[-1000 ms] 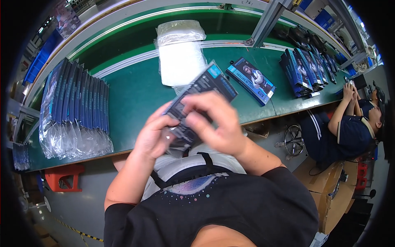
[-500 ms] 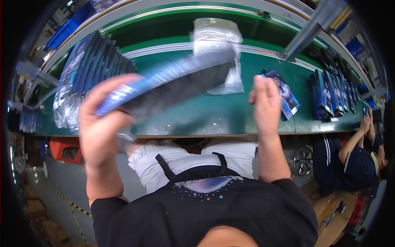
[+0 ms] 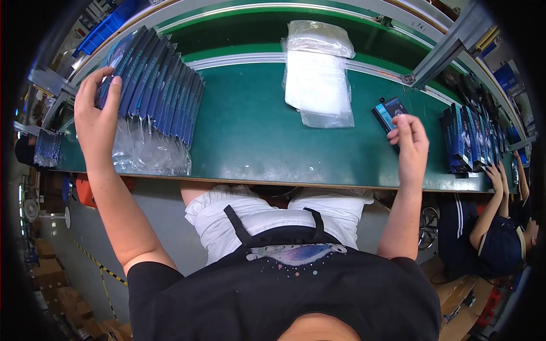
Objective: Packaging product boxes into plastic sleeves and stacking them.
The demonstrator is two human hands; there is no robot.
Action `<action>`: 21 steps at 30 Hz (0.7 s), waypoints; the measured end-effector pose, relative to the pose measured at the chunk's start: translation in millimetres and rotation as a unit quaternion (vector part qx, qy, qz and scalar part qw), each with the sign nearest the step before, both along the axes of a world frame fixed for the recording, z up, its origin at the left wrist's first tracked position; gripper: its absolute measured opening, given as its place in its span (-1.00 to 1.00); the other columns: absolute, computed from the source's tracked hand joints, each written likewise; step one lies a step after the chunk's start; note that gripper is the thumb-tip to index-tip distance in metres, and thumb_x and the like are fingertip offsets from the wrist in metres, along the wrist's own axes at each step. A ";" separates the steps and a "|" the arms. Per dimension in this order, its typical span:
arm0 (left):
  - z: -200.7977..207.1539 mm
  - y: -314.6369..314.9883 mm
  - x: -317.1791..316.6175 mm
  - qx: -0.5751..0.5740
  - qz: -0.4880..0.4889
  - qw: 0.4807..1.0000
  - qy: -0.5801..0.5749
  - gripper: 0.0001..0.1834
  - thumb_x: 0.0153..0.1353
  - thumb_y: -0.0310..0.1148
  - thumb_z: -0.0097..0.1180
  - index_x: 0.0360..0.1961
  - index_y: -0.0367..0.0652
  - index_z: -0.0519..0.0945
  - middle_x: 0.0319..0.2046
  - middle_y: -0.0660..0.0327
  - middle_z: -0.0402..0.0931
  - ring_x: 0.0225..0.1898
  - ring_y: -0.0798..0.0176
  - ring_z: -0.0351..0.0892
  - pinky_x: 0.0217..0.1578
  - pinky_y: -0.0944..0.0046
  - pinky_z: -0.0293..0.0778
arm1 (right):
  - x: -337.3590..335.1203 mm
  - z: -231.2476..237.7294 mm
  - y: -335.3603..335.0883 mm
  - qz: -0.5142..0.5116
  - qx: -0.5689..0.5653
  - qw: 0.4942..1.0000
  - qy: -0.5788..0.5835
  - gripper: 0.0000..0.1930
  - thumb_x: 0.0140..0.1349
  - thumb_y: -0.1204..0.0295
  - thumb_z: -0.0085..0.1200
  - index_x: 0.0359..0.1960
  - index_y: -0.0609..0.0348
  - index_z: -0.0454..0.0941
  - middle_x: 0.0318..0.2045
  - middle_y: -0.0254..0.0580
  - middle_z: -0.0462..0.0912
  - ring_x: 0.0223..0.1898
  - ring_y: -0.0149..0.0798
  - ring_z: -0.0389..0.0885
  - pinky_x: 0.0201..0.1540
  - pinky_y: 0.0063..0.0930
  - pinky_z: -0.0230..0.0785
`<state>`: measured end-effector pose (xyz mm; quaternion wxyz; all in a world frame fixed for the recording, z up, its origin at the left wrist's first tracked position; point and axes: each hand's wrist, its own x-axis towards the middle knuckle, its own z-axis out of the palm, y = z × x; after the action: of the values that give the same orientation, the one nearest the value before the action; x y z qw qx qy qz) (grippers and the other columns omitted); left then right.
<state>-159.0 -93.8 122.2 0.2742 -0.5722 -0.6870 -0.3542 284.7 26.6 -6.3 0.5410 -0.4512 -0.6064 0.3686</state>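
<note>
At the far left my left hand [image 3: 98, 116] is at the end of a row of dark blue boxes in clear plastic bags [image 3: 151, 85]. Its thumb and fingers are bent round the leftmost bagged box [image 3: 120, 54]. On the right, my right hand [image 3: 412, 150] has its fingers curled and pressed together over a flat dark blue box [image 3: 382, 115] with a light blue panel. My hand covers much of that box, and whatever the fingers pinch, if anything, is hidden.
A pile of clear plastic bags [image 3: 318, 79] lies at the back of the green table [image 3: 244, 136]. More dark blue boxes [image 3: 469, 139] stand at the right, where a co-worker [image 3: 495, 241] sits. A metal post [image 3: 441, 57] rises from the back right edge.
My left hand has carried a bagged box leftward from over the middle of the table to the row. The right hand's curled fingers now overlap the flat box, having been beside it.
</note>
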 end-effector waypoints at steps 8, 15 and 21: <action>-8.7 0.3 60.3 0.160 -0.103 0.979 0.068 -0.83 0.13 -0.40 0.18 -0.24 -0.19 0.62 -0.18 0.18 0.59 -0.04 0.15 0.47 0.04 0.15 0.29 | 52.3 -32.3 14.9 -0.154 0.045 0.786 -0.597 0.02 -0.31 -0.21 0.30 0.17 0.22 0.31 0.14 0.17 0.34 0.20 0.08 0.26 0.22 -0.20 0.10; -136.3 55.0 172.4 -0.120 -0.380 0.916 0.046 -0.71 -0.06 -0.49 0.25 -0.23 -0.07 0.61 -0.11 0.28 0.53 -0.09 0.11 0.46 -0.05 0.11 0.30 | 12.4 -18.0 -4.3 -0.133 0.038 0.905 -0.403 -0.20 -0.23 0.08 0.38 0.06 0.23 0.37 -0.10 0.03 0.44 -0.05 -0.05 0.42 0.04 -0.21 0.28; -158.1 95.6 178.3 -0.181 -0.389 0.903 -0.011 -0.78 0.00 -0.59 0.14 -0.26 -0.21 0.61 -0.38 0.13 0.46 -0.30 0.07 0.48 -0.28 0.22 0.44 | 16.6 -19.1 -23.7 0.194 -0.199 0.907 0.316 -0.32 0.20 -0.06 -0.02 0.13 0.30 0.26 -0.26 -0.13 0.46 -0.34 -0.33 0.48 -0.41 -0.49 0.44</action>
<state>19.2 1.7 -35.9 -0.0009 -0.8298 -0.4652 -0.3083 301.3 2.9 -25.3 0.5209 -0.2826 -0.3940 0.7025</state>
